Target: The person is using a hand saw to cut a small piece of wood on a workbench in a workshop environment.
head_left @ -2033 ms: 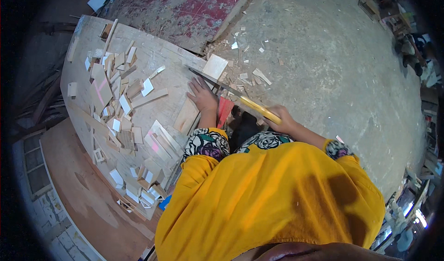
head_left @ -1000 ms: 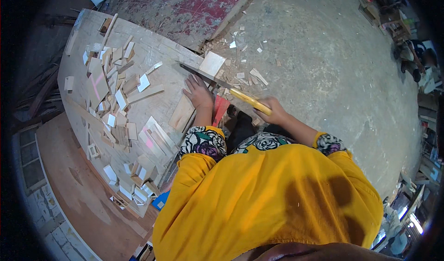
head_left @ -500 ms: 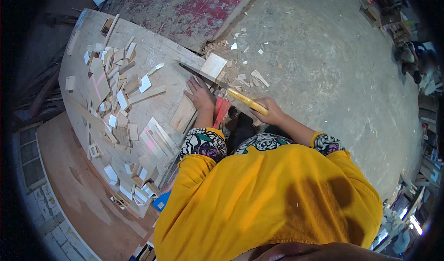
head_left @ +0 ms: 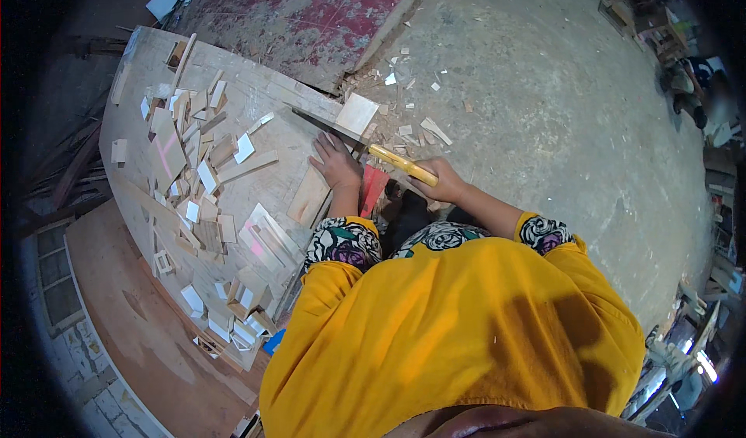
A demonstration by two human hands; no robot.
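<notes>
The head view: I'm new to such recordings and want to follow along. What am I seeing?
No machine here: these are a person's bare hands. A wide fisheye camera worn on the head looks down, so straight edges bend and the yellow top fills the lower middle. The right hand grips a yellow-handled handsaw, its dark blade reaching over the work surface beside a pale square piece. The left hand rests near the blade. Small wood offcuts, some with white faces, lie scattered farther left.
</notes>
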